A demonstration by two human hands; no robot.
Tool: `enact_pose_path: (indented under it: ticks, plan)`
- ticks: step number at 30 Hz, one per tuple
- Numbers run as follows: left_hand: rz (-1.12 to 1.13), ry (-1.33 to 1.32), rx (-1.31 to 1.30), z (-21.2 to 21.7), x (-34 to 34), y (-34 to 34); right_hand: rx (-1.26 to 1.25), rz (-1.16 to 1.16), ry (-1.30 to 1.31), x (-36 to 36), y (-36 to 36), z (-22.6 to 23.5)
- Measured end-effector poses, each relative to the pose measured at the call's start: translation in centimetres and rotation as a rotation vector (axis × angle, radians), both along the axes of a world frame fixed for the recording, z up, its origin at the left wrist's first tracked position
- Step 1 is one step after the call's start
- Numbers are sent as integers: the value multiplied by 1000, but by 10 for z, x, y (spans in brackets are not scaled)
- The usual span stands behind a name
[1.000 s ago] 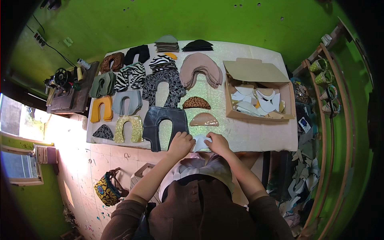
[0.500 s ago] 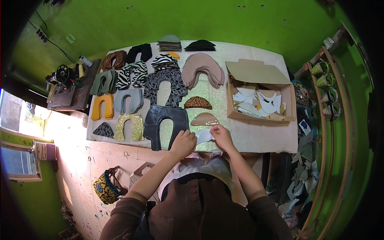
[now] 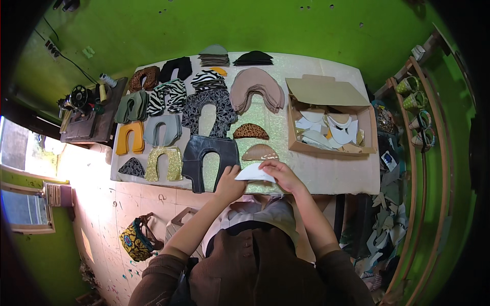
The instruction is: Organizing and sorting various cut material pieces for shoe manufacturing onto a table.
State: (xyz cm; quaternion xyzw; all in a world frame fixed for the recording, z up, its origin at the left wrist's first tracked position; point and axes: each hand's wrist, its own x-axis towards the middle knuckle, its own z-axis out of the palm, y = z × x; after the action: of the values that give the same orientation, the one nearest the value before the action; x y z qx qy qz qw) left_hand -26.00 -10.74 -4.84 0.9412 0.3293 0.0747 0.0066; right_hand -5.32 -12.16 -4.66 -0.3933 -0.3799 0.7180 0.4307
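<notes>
A white half-moon piece [image 3: 252,172] is held up near the table's front edge, its curved side away from me. My right hand [image 3: 284,176] is closed on its right end, fingers over the top. The fingers of my left hand [image 3: 229,184] are curled at its left tip, and the piece partly covers them. Just beyond lies a tan striped half-moon piece [image 3: 259,152], with a leopard-print half-moon piece [image 3: 251,131] farther back. Left of my left hand lies a stack of dark grey U-shaped pieces [image 3: 191,158].
An open cardboard box [image 3: 326,148] of white and tan cutouts stands at the right. Stacks of U-shaped pieces, including zebra print [image 3: 167,95] and pinkish brown [image 3: 258,84], cover the table's left and back. A sewing machine [image 3: 80,99] stands far left; a rack [image 3: 406,97] holds shoes at right.
The white piece has turned so its full half-moon shape shows. My right hand has shifted from a pinch at its corner to a grip with the fingers over it.
</notes>
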Motion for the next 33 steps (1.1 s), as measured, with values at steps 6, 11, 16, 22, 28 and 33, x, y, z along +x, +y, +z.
enact_pose_path:
  ticks: [6,11,16,22,28,33]
  plan:
    - [-21,-37,26,6,-3,6,248,171,-1064,-8,-3,-12]
    - [16,-32,-15,6,-3,4,539,165,-1178,-4,-1,-12]
    - [160,-117,11,15,5,1,686,210,-1204,1,2,-13]
    - [50,-103,-124,-1,10,-13,779,88,-1251,-5,-4,-15]
    - [108,40,-73,4,24,-10,835,35,-1319,1,-9,-23]
    - [124,-53,-67,29,58,-1,900,-100,-1088,23,-13,4]
